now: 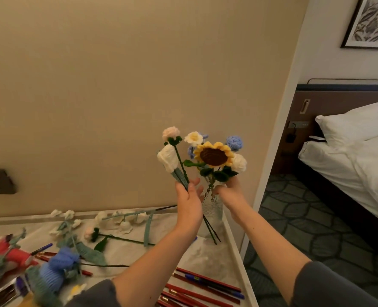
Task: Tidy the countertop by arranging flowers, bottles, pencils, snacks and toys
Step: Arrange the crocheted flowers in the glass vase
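My left hand (pixel 189 201) grips two crochet flower stems, a white tulip (pixel 168 159) and a pale pink bloom (pixel 171 133), held up just left of a clear glass vase (pixel 213 210). Their dark stems hang down past the vase. My right hand (pixel 230 191) is at the vase's mouth with its fingers curled around the stems of the bunch there: a sunflower (pixel 213 155), a blue flower (pixel 234 142) and white ones. The vase stands at the countertop's (pixel 205 253) far right corner.
Loose crochet flowers lie on the counter: white sprigs (pixel 121 220), a pink stem (pixel 108 237), a blue tulip (pixel 59 265). Red pencils and blue pens (pixel 203 286) lie near the front edge. Snack packets (pixel 13 255) sit at left. The wall is close behind; a bed (pixel 356 160) is right.
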The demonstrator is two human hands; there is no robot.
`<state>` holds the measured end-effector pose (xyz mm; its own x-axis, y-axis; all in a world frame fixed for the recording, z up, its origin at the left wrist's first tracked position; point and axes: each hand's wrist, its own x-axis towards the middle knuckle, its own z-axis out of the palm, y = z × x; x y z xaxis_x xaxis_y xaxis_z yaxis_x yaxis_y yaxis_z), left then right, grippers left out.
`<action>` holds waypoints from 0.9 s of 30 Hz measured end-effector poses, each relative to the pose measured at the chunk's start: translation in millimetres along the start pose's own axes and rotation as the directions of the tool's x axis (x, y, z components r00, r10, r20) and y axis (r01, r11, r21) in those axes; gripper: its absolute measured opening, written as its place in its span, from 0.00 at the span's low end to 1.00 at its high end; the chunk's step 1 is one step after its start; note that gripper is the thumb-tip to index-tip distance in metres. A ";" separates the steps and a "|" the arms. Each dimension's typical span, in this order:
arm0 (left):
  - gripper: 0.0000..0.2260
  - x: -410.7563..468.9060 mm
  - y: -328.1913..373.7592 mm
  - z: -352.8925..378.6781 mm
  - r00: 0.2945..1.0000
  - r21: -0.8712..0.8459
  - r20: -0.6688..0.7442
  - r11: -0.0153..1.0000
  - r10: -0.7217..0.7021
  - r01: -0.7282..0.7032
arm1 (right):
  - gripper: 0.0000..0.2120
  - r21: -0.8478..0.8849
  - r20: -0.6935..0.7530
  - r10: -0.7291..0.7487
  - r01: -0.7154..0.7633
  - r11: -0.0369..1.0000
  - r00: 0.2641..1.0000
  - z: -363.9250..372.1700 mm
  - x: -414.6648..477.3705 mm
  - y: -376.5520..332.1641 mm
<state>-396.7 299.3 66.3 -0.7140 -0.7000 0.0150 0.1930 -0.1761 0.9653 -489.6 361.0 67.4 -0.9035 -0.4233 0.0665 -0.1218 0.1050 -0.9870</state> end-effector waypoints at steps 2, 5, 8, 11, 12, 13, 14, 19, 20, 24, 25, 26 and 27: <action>0.14 0.4 0.0 1.4 1.000 -0.006 -0.007 1.000 0.025 -0.025 | 0.26 0.001 -0.047 -0.025 0.025 1.000 0.999 1.7 -1.3 1.2; 0.16 5.0 0.0 -1.3 0.998 -0.012 -0.036 0.999 0.049 -0.050 | 0.20 -0.024 -0.126 -0.042 0.039 0.999 0.991 5.4 -3.9 5.5; 0.15 15.4 1.0 -8.5 0.997 -0.027 -0.073 0.999 0.037 -0.039 | 0.13 -0.095 -0.158 -0.043 0.028 0.995 0.987 11.5 -11.9 13.8; 0.16 27.6 -0.3 -15.8 0.994 0.005 -0.104 1.000 0.027 -0.027 | 0.16 -0.070 -0.172 -0.085 0.074 0.995 0.981 23.8 -26.5 16.1; 0.16 31.0 -1.5 -18.2 0.994 0.017 -0.104 1.000 0.022 -0.020 | 0.18 -0.046 -0.185 -0.080 0.073 0.996 0.979 27.7 -30.3 15.3; 0.16 33.2 -2.1 -20.1 0.996 0.022 -0.094 1.000 0.012 -0.010 | 0.21 -0.026 -0.197 -0.064 0.060 0.998 0.978 30.8 -32.7 15.3; 0.15 34.9 -2.9 -22.4 0.997 0.015 -0.081 1.000 -0.003 0.004 | 0.22 -0.016 -0.206 -0.044 0.041 0.999 0.978 32.7 -33.7 15.5; 0.06 22.2 8.4 -32.4 0.996 -0.058 -0.085 0.997 0.035 -0.040 | 0.18 0.062 -0.221 0.011 0.003 0.998 0.975 24.9 -40.3 9.6; 0.07 17.7 12.0 -36.1 0.992 -0.054 -0.103 0.995 0.076 -0.082 | 0.16 0.092 -0.262 0.005 0.019 0.996 0.965 22.8 -44.2 6.4; 0.09 -0.5 25.6 -47.9 0.969 -0.067 -0.123 0.973 0.212 -0.221 | 0.10 0.111 -0.413 -0.126 0.188 0.976 0.902 19.8 -60.0 -8.8; 0.09 -5.6 29.3 -49.5 0.966 -0.081 -0.114 0.967 0.232 -0.242 | 0.11 0.121 -0.402 -0.156 0.221 0.968 0.902 20.8 -64.2 -12.4; 0.09 -10.2 32.5 -51.0 0.963 -0.095 -0.101 0.961 0.251 -0.261 | 0.13 0.133 -0.375 -0.181 0.246 0.960 0.909 22.3 -68.8 -16.1; 0.09 -15.0 34.8 -51.5 0.961 -0.104 -0.086 0.957 0.262 -0.270 | 0.14 0.145 -0.336 -0.199 0.260 0.955 0.921 23.5 -73.6 -20.5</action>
<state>-344.6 268.1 86.3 -0.5776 -0.7787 0.2448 0.4475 -0.0512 0.8928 -410.9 368.9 79.3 -0.9455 -0.1084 0.3071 -0.2913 -0.1401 -0.9463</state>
